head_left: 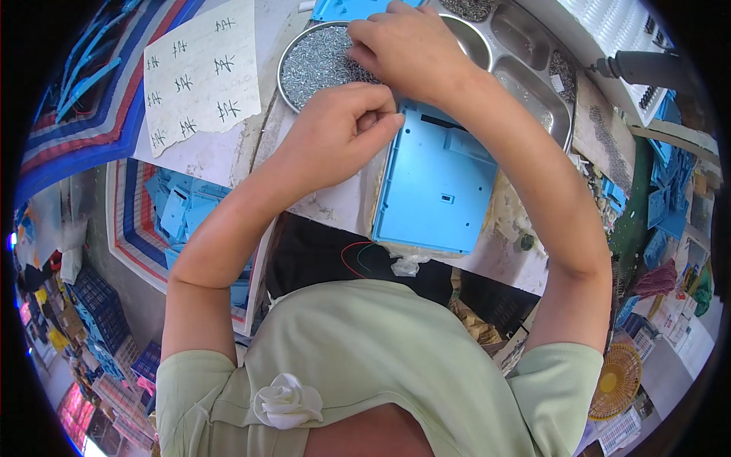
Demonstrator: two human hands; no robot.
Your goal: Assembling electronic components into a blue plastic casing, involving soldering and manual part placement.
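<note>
With left hand loosely curled and right hand over a metal bowl of silver parts, cannot tell if pinching anything. Laid flat on the near side, presumably for short reach: a blue panel.

I see a light-blue rectangular plastic housing panel lying face up at the tabletop's near edge, slightly skewed, its far end leaning right. Its borders are raised; I make out a dark slot near the far end, a raised block beside it, a small rectangular opening in the nearer half and a few round holes. Its far right corner is hidden from me. Beyond, to the left, a round metal bowl holds many small silvery fasteners, loosely heaped.
</note>
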